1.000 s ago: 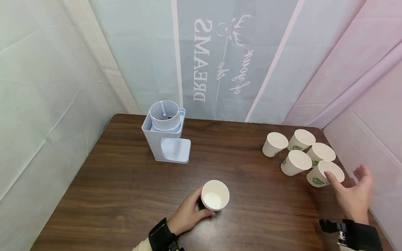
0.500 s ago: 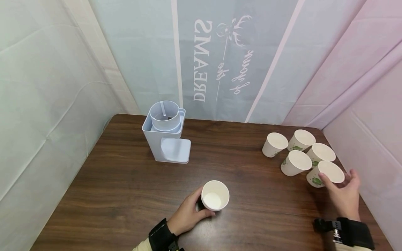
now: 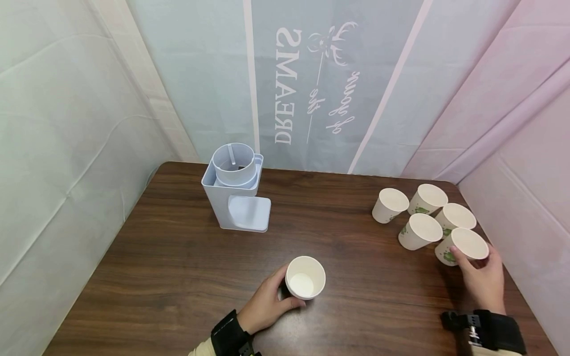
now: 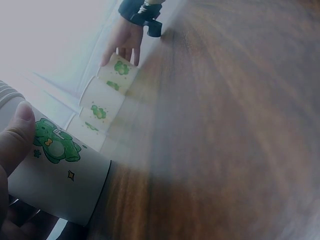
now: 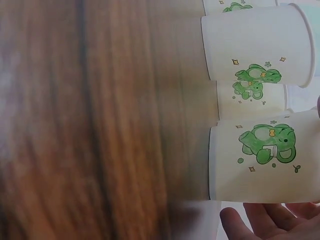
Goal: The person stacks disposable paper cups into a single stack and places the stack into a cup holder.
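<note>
My left hand (image 3: 266, 304) grips a white paper cup (image 3: 305, 278) upright at the front middle of the table. In the left wrist view this paper cup (image 4: 75, 180) has a green bear print, and several rims sit close together at its mouth. On the right, my right hand (image 3: 485, 283) holds the nearest cup (image 3: 466, 243) of a group, thumb on its near left side and fingers round its right. The right wrist view shows that cup (image 5: 260, 175) with its base at the tabletop and my fingers (image 5: 265, 222) along its side.
Several more white paper cups stand close by, including a front-left cup (image 3: 420, 231), a back-left cup (image 3: 390, 205) and a back cup (image 3: 428, 198). A pale blue plastic holder (image 3: 218, 200) with a round container (image 3: 233, 170) stands at the back left. Curtains surround the wooden table (image 3: 178, 277).
My right hand has moved left onto the nearest cup, and its fingers have closed in around it. The left hand and its cup have stayed in place.
</note>
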{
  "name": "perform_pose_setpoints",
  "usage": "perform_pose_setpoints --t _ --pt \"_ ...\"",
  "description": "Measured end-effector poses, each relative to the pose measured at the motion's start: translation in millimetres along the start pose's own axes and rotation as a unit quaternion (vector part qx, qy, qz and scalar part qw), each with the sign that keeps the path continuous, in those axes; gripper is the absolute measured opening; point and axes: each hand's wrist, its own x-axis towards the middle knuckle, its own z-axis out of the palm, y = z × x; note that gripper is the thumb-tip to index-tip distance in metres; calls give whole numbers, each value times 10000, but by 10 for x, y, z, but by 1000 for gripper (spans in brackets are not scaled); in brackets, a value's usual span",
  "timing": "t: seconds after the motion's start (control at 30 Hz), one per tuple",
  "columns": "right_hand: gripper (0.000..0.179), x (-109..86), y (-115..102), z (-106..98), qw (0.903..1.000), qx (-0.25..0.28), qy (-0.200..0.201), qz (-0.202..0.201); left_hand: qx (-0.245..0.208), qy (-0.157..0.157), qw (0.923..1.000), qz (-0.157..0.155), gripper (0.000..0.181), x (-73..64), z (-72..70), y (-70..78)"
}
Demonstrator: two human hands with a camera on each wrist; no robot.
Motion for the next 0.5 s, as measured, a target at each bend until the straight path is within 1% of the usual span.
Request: perform_pose_setpoints --t 0.5 --pt "83 -25 -12 1 9999 93 8 115 11 12 10000 23 80 -1 -1 -9"
